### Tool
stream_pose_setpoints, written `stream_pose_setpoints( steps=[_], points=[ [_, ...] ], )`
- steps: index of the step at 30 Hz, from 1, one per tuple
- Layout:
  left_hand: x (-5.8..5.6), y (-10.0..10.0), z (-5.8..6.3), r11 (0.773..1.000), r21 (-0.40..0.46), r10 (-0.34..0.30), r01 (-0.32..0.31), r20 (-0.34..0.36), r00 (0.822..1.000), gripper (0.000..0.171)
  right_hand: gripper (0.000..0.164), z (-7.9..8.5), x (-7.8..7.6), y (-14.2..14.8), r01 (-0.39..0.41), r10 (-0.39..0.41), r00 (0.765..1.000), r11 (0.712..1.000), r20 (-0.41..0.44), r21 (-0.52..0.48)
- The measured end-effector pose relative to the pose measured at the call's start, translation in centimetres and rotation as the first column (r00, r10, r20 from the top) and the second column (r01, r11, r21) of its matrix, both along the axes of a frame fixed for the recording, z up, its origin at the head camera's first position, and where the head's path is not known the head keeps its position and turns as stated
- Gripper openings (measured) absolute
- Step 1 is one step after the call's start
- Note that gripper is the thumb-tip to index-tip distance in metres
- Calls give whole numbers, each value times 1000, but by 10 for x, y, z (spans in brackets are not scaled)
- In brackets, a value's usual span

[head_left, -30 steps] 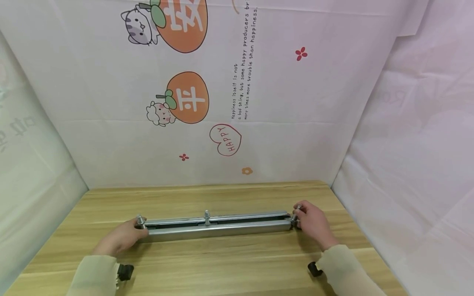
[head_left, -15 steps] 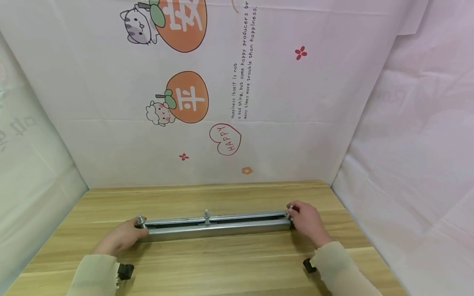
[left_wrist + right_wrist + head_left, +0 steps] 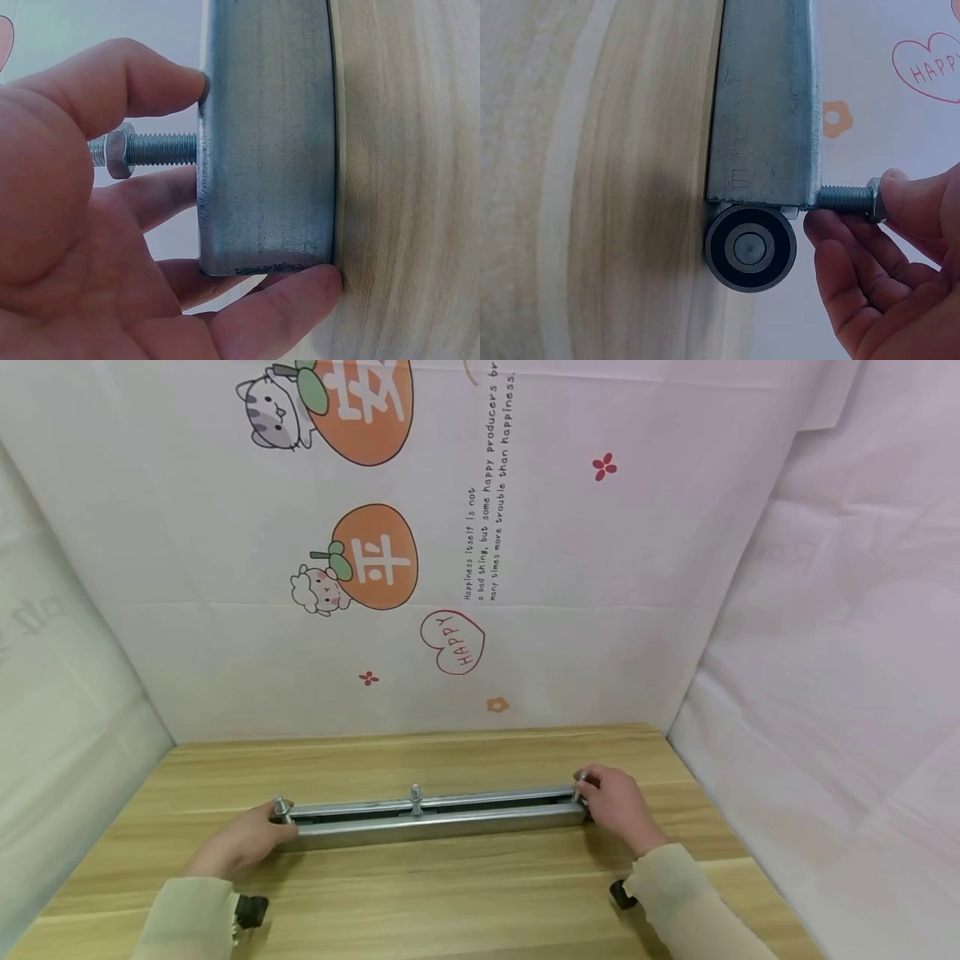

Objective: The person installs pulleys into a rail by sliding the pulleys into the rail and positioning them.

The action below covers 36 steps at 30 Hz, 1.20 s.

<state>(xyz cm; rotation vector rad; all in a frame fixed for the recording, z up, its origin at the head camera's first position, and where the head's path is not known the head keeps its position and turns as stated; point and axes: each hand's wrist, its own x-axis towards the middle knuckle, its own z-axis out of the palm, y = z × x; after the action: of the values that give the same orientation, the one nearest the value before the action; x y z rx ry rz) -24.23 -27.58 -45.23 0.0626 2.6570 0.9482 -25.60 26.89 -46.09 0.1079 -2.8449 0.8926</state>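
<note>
A grey metal channel rail (image 3: 442, 829) lies across the wooden table, its slot facing up. My left hand (image 3: 242, 843) grips its left end, thumb on the upper edge and fingers at the end, around an upright threaded bolt (image 3: 163, 149) with a nut. At the other end my right hand (image 3: 622, 806) pinches the bolt (image 3: 845, 198) of a roller trolley by its nut (image 3: 876, 199). That trolley's black-ringed wheel (image 3: 751, 249) sticks out past the rail's end in the right wrist view; the rest is hidden inside. A third bolt (image 3: 417, 800) stands up mid-slot.
The wood-grain table (image 3: 450, 902) runs under the rail. A white printed cloth (image 3: 540, 652) hangs behind it, and plain white cloth (image 3: 840, 735) closes in the sides. Black wrist devices (image 3: 251, 911) show near the sleeves.
My right hand has moved left, bringing the bolt and trolley up to and partly into the rail's right end. My left hand keeps its grip in place.
</note>
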Motion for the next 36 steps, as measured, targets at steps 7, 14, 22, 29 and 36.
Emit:
stream_pose_setpoints(
  steps=[7,14,22,29,36],
  points=[
    [0,0,-2,1000,-4,-1,1,-2,1000,70,20,3,1,-8,-9,10,1000,1000,11,-10],
    [1,2,0,1000,3,-4,4,-7,1000,69,21,4,1,-12,-7,6,1000,1000,13,9],
    [4,2,2,1000,-1,-4,4,-29,1000,67,20,5,0,-25,-31,30,999,999,18,18],
    [3,0,-2,1000,9,3,-3,-24,1000,70,16,5,3,-49,-77,77,997,997,7,3],
    [3,0,0,1000,8,11,-11,-30,999,69,16,5,2,-56,-77,78,997,997,25,-19]
  ],
)
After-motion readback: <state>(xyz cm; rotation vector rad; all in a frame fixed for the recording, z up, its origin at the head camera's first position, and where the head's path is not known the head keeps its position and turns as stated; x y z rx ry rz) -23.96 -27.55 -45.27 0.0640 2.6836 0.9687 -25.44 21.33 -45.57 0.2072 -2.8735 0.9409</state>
